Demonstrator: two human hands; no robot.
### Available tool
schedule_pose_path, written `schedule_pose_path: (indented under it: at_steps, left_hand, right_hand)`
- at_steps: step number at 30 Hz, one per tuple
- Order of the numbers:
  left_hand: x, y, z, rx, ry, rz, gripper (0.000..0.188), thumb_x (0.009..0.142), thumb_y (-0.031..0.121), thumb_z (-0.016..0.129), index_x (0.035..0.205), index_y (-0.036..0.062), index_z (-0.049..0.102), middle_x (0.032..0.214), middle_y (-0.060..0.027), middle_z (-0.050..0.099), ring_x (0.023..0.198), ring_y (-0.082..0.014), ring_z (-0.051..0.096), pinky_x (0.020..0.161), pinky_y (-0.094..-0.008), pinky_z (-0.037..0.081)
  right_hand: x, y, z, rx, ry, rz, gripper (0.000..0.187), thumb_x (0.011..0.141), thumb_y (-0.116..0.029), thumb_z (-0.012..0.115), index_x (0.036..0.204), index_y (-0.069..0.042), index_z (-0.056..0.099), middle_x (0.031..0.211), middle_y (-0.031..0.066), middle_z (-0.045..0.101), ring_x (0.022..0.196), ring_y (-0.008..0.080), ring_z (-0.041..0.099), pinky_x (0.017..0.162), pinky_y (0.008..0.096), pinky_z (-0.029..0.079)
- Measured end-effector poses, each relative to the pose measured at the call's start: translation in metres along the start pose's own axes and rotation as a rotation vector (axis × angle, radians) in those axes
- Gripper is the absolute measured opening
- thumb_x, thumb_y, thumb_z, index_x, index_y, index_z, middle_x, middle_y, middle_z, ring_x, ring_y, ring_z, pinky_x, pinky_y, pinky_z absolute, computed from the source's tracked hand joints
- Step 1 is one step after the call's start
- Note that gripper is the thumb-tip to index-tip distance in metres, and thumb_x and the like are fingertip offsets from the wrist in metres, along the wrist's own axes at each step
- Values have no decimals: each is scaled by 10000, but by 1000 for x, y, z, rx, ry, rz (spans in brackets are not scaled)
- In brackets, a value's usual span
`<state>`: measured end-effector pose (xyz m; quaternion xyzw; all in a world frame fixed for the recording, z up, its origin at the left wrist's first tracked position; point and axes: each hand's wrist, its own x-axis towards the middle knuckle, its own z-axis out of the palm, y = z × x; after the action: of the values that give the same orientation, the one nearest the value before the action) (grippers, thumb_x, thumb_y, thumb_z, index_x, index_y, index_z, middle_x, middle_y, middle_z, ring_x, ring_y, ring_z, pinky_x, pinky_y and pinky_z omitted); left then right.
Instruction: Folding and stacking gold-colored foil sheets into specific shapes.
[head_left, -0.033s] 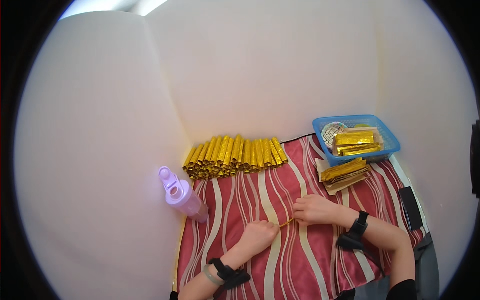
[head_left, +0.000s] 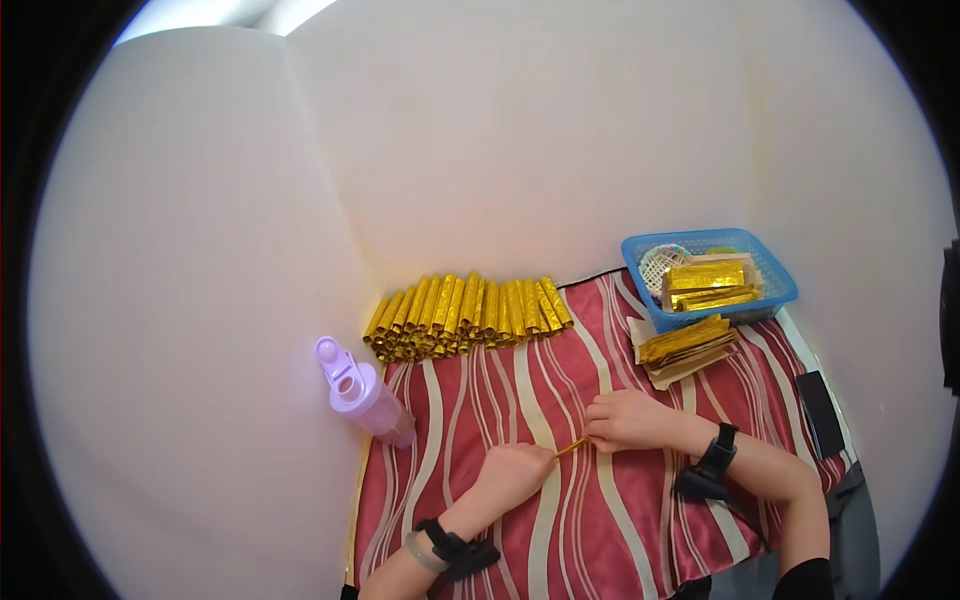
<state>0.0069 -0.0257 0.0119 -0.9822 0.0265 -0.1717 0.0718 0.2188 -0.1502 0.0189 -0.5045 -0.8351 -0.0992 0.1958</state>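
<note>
Between my two hands runs a narrow strip of gold foil paper, held just above or on the striped cloth. My left hand is closed on its left end, fingers mostly turned from view. At the other end my right hand pinches it, with the fingertips partly hidden. Only the short middle of the paper shows. A pile of gold paper rolls lies beyond my left hand. Past my right hand rests a loose stack of gold and brown paper sheets.
A blue plastic basket at the far right holds more gold paper and a round woven item. A purple bottle with its lid flipped up stands left. A black phone lies right. Pale walls border the red striped cloth.
</note>
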Motion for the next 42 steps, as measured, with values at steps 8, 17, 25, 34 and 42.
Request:
schedule_pose_path:
  at_steps: [8,17,25,34,42]
  left_hand:
    - [1,4,-18,-654,-172,-414,235,853,270,620,928,65,706,698,-99,662,611,-240,651,551,-337,496]
    - [9,19,-1,-1472,-365,-689,274,965,189,532,995,-47,669,810,-67,693,717,-93,645,653,-220,525]
    - [4,23,6,-1404,-355,-659,235,965,147,528,1016,-52,641,853,-92,692,749,-108,657,685,-227,534]
    - [1,23,19,-1489,-286,-711,233,953,129,526,1030,-66,625,853,-103,700,709,-113,671,659,-231,534]
    - [-9,20,18,-1526,-313,-799,254,961,143,515,1064,-73,600,798,-84,691,688,-118,672,626,-213,522]
  right_hand:
    - [-10,-23,-9,758,136,550,201,862,-185,660,963,-13,683,838,109,690,774,228,668,694,303,507]
    - [-17,-40,11,862,79,535,186,888,-184,615,923,-5,648,755,117,683,690,174,668,639,294,503]
    - [-10,-52,19,517,52,446,196,921,-193,560,828,-21,542,653,100,652,582,227,653,544,317,497]
    - [-18,-27,30,1066,189,815,184,935,-199,582,877,-24,583,640,41,628,537,98,590,496,237,458]
    - [-31,-2,22,1208,346,986,179,938,-185,586,883,-15,581,626,7,573,522,52,500,490,192,396]
